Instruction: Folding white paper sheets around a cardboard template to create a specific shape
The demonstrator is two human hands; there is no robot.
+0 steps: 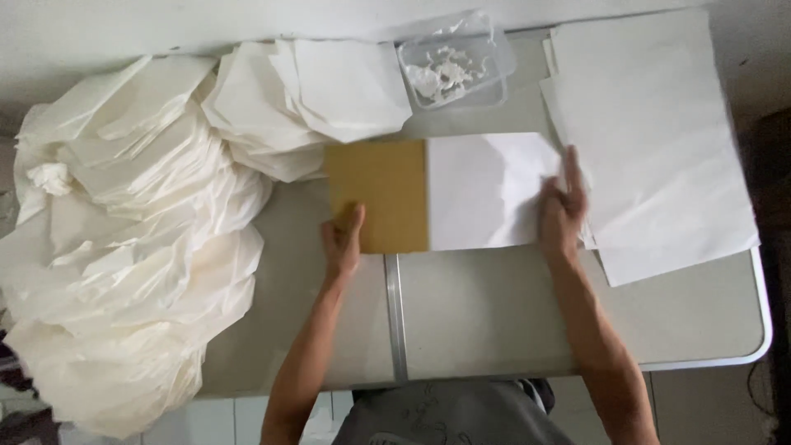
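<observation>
**Two hands square a white sheet against a tan board**

Nearest to me, the person leans over the grey desk (494, 313), both forearms stretched out across it. The left hand (342, 241) lies flat, fingers loosely together, pressing on the lower left corner of a tan cardboard board (377, 194) and gripping nothing. The right hand (563, 210) rests on the right edge of a white paper sheet (486, 191), fingers extended and thumb tucked toward the edge; it seems to be pinching or sliding that edge, though I cannot tell whether the paper is truly gripped.

The step in hand looks like lining the sheet up over the board: the paper covers the board's right part and leaves the left half bare. The next move, I judge, calls for keeping the board pinned while the sheet is drawn or folded evenly, without skewing.

The sheet is thin, smooth and slightly wavy, lying mid-desk between the hands.

Just beyond the right hand sits a stack of flat white sheets (651, 148). Farther back stands a clear plastic tub (453, 62) with white scraps, beside folded paper pieces (305, 103). A big heap of crumpled cream paper (124, 247) spills off the left
</observation>
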